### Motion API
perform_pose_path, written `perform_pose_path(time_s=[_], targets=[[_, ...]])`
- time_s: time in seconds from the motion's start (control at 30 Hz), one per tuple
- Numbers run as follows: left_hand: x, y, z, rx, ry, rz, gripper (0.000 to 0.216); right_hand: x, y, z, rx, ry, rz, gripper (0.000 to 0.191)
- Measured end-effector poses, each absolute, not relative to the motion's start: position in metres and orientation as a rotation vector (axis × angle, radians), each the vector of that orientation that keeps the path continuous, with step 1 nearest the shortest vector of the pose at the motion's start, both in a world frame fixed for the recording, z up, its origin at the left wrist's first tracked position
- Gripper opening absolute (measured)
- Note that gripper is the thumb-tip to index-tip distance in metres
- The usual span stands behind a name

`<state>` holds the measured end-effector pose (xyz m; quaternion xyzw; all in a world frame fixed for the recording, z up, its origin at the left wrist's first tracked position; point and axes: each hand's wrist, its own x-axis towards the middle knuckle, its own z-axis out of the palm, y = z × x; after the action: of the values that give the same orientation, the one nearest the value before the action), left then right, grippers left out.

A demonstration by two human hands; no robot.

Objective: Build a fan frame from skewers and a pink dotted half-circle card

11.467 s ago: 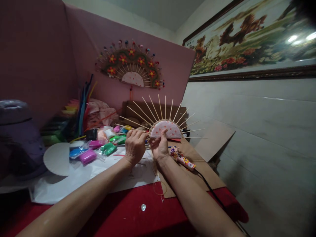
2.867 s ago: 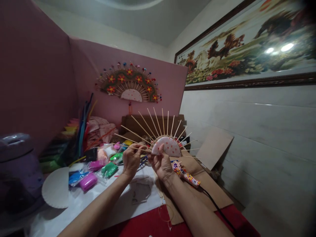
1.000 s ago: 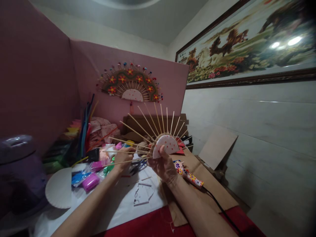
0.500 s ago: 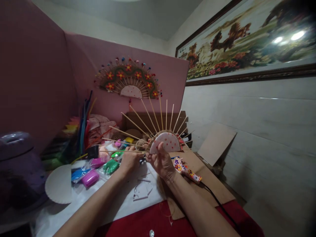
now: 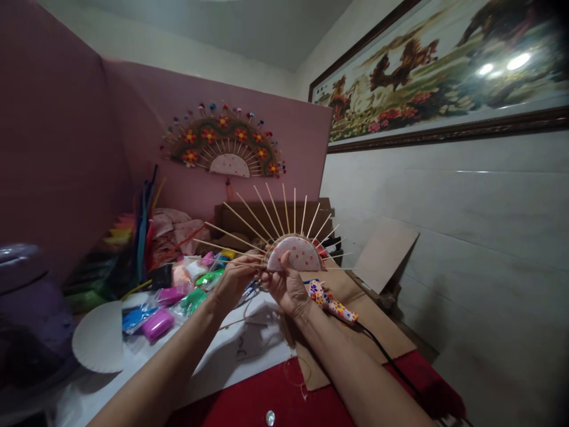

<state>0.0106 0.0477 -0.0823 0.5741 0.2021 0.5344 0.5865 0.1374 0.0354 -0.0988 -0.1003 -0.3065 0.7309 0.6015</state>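
Note:
A half-round, fan-shaped craft piece (image 5: 297,254) is held up over the table, its white padded face dotted with red. Thin wooden sticks (image 5: 255,220) spread out from its curved edge, which has brown twine along it. My right hand (image 5: 288,292) grips the lower left of the piece, thumb across the spotted face. Fingers of my left hand (image 5: 237,279) are pinched together at the left corner, by the lowest sticks and the twine; what exactly lies between the fingertips is hidden. Below the hands hangs a loose strand of twine (image 5: 249,303).
A flower-patterned glue gun (image 5: 331,303) with a black cord lies on cardboard (image 5: 373,332) at the right. Several bags of coloured clay (image 5: 157,323) and a white half-disc (image 5: 98,338) are at the left. A finished flowered fan (image 5: 224,133) hangs on the pink board.
My left hand has moved in closer to the piece's left corner, its fingers now pinched there. The piece has turned slightly, its sticks leaning further right. A twine strand now shows below.

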Motion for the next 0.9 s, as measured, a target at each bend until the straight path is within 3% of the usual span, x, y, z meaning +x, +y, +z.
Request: perform_pose_path(time_s=[0.43, 0.7, 0.9], targets=[[-0.001, 0.057, -0.079, 1.590, 0.556, 1.234, 0.016, 0.136, 0.035, -0.102, -0.313, -0.636, 1.737, 0.033], [-0.002, 0.067, -0.088, 1.970, 0.874, 1.298, 0.016, 0.139, 0.037, -0.102, -0.282, -0.675, 1.804, 0.042], [-0.003, 0.062, -0.083, 1.818, 0.773, 1.288, 0.017, 0.140, 0.039, -0.105, -0.292, -0.616, 1.831, 0.035]])
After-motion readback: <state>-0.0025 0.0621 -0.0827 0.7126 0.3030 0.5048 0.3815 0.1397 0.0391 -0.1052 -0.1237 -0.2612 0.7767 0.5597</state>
